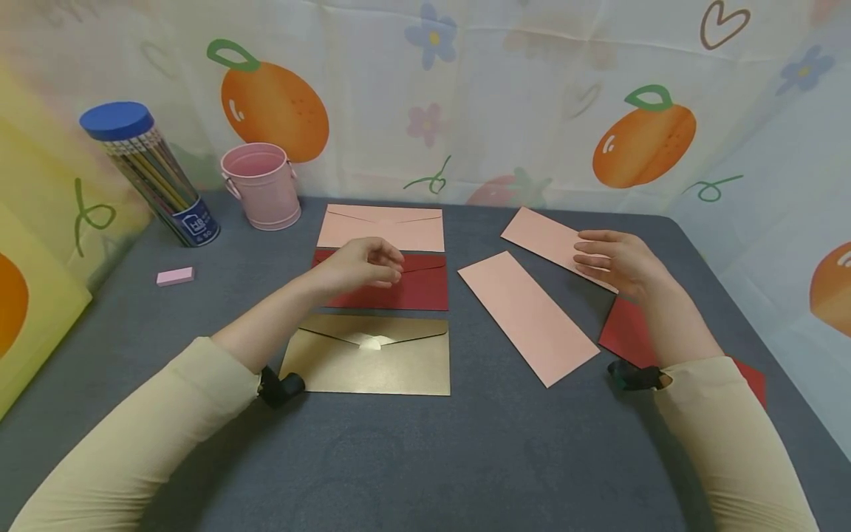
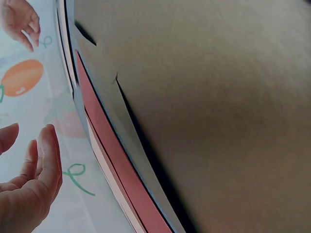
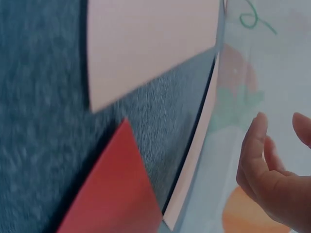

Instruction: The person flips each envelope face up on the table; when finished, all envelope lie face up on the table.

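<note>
My left hand [image 1: 364, 264], fingers loosely bent with nothing in them, hovers over the red envelope [image 1: 425, 284] in the left column. Behind that lies a pink envelope [image 1: 385, 227], and in front a gold envelope [image 1: 379, 369] with its flap side up. On the right, my right hand [image 1: 621, 262] hangs with relaxed, empty fingers above the far end of a pink envelope [image 1: 541, 230]. A second pink envelope [image 1: 528, 318] lies slanted to its left. Another red envelope [image 1: 625, 332] is partly hidden beneath the right forearm. Both wrist views show the fingers apart from the paper.
At the back left stand a clear tub of pencils [image 1: 156, 174] with a blue lid and a small pink bucket [image 1: 262, 185]. A pink eraser [image 1: 175, 276] lies before them. A fruit-print curtain [image 1: 518, 111] hangs behind the dark table [image 1: 399, 465].
</note>
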`<control>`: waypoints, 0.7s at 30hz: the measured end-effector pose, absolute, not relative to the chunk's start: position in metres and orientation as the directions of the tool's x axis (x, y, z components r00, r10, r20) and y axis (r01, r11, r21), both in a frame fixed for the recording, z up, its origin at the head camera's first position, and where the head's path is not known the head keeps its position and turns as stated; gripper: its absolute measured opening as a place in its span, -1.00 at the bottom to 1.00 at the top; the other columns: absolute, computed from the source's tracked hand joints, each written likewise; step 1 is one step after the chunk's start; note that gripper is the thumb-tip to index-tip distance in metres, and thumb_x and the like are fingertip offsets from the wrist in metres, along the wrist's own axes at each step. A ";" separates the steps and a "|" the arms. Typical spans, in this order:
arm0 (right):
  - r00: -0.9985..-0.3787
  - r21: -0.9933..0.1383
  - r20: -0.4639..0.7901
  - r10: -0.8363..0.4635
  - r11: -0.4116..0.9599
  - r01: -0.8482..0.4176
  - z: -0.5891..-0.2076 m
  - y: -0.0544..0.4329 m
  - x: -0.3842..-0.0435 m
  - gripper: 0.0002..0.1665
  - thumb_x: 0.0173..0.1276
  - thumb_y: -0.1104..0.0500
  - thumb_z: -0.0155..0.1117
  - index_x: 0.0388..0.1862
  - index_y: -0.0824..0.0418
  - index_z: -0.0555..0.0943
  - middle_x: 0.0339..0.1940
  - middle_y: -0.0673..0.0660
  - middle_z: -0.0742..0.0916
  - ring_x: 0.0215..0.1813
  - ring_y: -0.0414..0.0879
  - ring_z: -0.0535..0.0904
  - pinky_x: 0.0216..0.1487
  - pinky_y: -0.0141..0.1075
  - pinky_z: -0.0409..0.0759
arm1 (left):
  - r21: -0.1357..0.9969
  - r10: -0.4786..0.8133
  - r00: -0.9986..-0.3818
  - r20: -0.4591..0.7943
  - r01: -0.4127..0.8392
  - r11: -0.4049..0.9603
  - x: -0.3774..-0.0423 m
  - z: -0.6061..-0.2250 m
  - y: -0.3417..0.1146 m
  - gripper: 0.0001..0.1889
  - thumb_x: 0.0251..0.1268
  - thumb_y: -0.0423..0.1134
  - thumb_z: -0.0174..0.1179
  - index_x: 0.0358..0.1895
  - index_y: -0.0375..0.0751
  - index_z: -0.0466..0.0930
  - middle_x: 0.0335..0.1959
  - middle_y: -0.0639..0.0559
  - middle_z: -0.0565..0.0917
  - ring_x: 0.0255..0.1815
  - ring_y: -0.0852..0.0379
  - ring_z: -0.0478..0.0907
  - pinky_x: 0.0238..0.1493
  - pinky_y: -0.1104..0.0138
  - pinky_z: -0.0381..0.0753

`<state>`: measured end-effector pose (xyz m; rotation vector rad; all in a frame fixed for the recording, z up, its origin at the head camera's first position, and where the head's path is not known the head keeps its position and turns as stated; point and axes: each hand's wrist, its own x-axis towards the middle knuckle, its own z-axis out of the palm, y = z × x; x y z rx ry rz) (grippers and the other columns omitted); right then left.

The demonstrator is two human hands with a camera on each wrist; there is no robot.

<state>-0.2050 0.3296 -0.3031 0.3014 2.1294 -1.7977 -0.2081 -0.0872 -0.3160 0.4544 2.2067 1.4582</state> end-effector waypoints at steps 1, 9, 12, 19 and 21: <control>-0.921 -0.908 -0.388 -0.046 0.189 0.373 -0.304 0.332 -0.206 -0.21 0.54 0.16 0.04 0.61 0.24 -0.04 0.11 -0.10 0.46 -0.01 -0.32 0.61 0.07 -0.48 0.66 | 0.923 0.506 -0.841 -0.189 0.023 0.383 -0.208 -0.316 -0.086 -0.61 0.40 -0.40 0.08 0.21 -0.53 0.37 0.03 -0.30 0.57 0.14 -0.20 0.60 0.22 0.11 0.64; -0.911 -0.900 -0.412 -0.012 0.160 0.405 -0.307 0.350 -0.209 -0.19 0.54 0.16 0.03 0.62 0.22 -0.07 0.18 -0.07 0.43 -0.05 -0.34 0.61 0.06 -0.47 0.66 | 0.931 0.521 -0.830 -0.197 0.009 0.366 -0.204 -0.315 -0.073 -0.60 0.40 -0.39 0.08 0.22 -0.53 0.37 -0.02 -0.21 0.57 0.17 -0.25 0.57 0.25 0.06 0.62; -0.906 -0.896 -0.423 0.005 0.149 0.419 -0.309 0.355 -0.210 -0.19 0.54 0.16 0.03 0.62 0.22 -0.07 0.18 -0.08 0.42 -0.06 -0.33 0.60 0.06 -0.47 0.66 | 0.936 0.519 -0.831 -0.199 -0.005 0.352 -0.204 -0.313 -0.067 -0.60 0.39 -0.39 0.09 0.22 -0.51 0.37 -0.03 -0.18 0.57 0.18 -0.27 0.57 0.25 0.07 0.62; -0.890 -0.889 -0.452 0.052 0.060 0.455 -0.309 0.370 -0.212 -0.22 0.48 0.16 0.14 0.58 0.17 0.08 0.09 -0.10 0.44 -0.19 -0.35 0.67 -0.01 -0.45 0.69 | 0.945 0.514 -0.840 -0.171 0.008 0.327 -0.208 -0.306 -0.046 -0.63 0.40 -0.36 0.09 0.19 -0.46 0.40 -0.07 -0.14 0.58 0.18 -0.25 0.56 0.25 0.08 0.62; -0.887 -0.886 -0.458 0.064 0.044 0.461 -0.308 0.374 -0.213 -0.39 0.46 0.15 0.18 0.44 0.06 0.30 0.15 -0.09 0.44 -0.21 -0.35 0.67 -0.02 -0.45 0.69 | 0.949 0.508 -0.846 -0.162 0.007 0.315 -0.211 -0.304 -0.039 -0.62 0.39 -0.35 0.10 0.20 -0.45 0.40 -0.04 -0.16 0.57 0.18 -0.24 0.55 0.27 0.08 0.61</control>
